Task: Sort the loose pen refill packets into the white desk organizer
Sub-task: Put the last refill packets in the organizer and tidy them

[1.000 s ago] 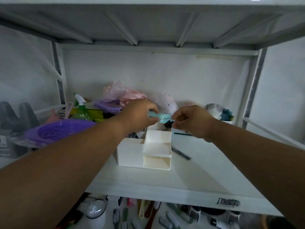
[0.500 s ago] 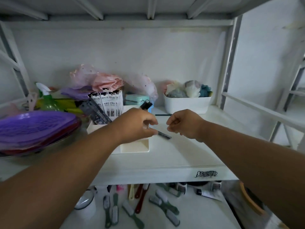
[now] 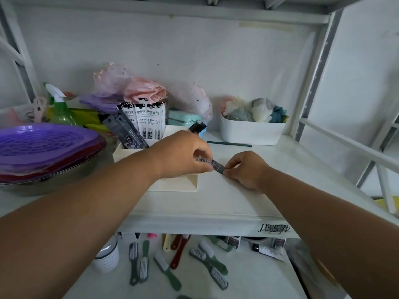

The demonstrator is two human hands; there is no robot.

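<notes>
Head view, taking the white desk organizer (image 3: 172, 186) on the shelf (image 3: 237, 201) as our landmark. Standing upright in its rear compartment we see a row of white refill packets (image 3: 149, 121) printed with black Chinese characters; the large vertical line reads "子弹头", while the smaller print is too fine for us to read. Leaning against them at the organizer's left rear are dark grey packets (image 3: 127, 132), their lettering illegible. On the shelf's front edge, to the organizer's lower right, we note a black graffiti-style sticker (image 3: 274, 228) whose letters we cannot make out.

Just right of the organizer's front corner, both hands share one dark patterned refill packet (image 3: 217, 165), held above the shelf. The left hand (image 3: 183, 154) pinches its left end between thumb and curled fingers; the right hand (image 3: 246, 169) pinches its right end the same way. Each grip is thus closed on the packet, and the packet lies roughly level between them, sloping slightly down to the right.

Behind the organizer to the right we see a white bin (image 3: 251, 132) of crumpled cloths, and a thin dark stick (image 3: 228, 144) lying in front of it. To the organizer's left sit a purple basket (image 3: 43, 145) and a green spray bottle (image 3: 60, 111). Below the shelf lie several brushes (image 3: 166, 270).
</notes>
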